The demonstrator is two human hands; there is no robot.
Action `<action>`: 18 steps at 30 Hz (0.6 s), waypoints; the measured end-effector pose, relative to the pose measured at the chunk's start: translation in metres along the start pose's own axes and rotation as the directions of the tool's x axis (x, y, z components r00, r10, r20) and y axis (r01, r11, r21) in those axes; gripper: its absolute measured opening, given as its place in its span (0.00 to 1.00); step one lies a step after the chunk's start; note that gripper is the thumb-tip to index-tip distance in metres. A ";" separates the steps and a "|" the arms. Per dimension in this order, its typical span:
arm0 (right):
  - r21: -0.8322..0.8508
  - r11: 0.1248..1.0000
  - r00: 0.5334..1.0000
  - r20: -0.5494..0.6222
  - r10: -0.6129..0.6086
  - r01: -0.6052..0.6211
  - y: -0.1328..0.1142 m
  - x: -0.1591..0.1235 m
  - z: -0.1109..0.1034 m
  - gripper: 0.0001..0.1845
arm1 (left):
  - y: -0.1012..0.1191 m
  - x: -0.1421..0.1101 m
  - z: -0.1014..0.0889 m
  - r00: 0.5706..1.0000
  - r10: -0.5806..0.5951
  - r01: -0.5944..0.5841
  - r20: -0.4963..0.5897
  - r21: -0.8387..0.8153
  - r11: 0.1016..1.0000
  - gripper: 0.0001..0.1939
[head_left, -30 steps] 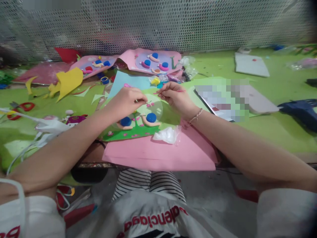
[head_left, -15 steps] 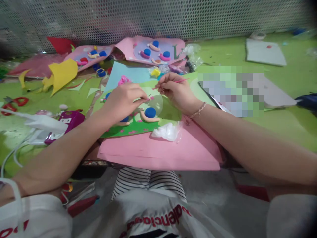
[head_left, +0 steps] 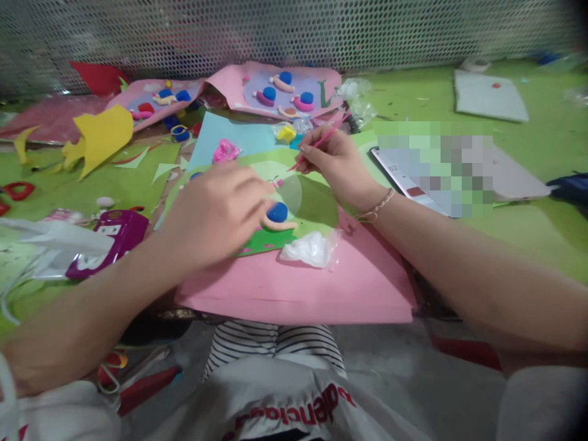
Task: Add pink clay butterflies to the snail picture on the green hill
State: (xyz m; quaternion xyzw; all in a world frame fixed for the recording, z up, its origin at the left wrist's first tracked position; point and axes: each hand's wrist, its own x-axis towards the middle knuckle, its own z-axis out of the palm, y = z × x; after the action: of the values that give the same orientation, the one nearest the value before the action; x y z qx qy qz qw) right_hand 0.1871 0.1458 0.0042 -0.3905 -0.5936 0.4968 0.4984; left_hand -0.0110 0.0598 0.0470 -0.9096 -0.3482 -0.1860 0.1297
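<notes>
A green craft sheet (head_left: 316, 205) lies on pink foam sheets (head_left: 298, 288) in front of me. On it sits a clay snail with a blue shell (head_left: 277, 212) and a tan body. My right hand (head_left: 333, 165) pinches a thin pink stick (head_left: 321, 140), its tip pointing down at the sheet near a small pink clay piece (head_left: 278, 182). My left hand (head_left: 220, 208) hovers low over the sheet's left part, blurred, fingers curled, hiding what lies under it. A white clay lump in a clear bag (head_left: 312, 248) lies at the sheet's near edge.
Finished snail pictures (head_left: 289, 92) lie at the back by a perforated metal wall. Pink clay (head_left: 225, 150) on a blue sheet, yellow foam cut-outs (head_left: 98, 138), red scissors (head_left: 16, 191), a purple object (head_left: 117, 236) and a white board (head_left: 489, 98) are spread over the green table.
My left hand has pulled back toward me and lower over the sheet, now blurred. My right hand has tilted the pink stick upward. The view has shifted slightly.
</notes>
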 end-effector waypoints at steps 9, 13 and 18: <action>-0.024 0.977 0.975 -0.073 0.208 -0.210 0.010 0.007 0.001 0.13 | 0.072 -0.041 0.019 0.893 0.440 -0.441 -0.097 -0.391 0.808 0.13; -0.003 0.974 0.973 -0.056 0.224 -0.224 0.012 0.008 0.001 0.12 | 0.070 -0.049 0.031 0.906 0.423 -0.389 -0.016 -0.429 0.816 0.12; 0.019 0.983 0.983 0.002 0.182 -0.182 0.013 0.008 0.000 0.13 | 0.071 -0.055 0.036 0.927 0.375 -0.344 -0.017 -0.441 0.829 0.14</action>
State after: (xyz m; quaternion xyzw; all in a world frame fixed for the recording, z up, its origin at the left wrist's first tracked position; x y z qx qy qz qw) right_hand 0.1852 0.1557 -0.0065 -0.4381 -0.5508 0.5460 0.4545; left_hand 0.0085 -0.0108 -0.0167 -0.9704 -0.1246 -0.1991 -0.0570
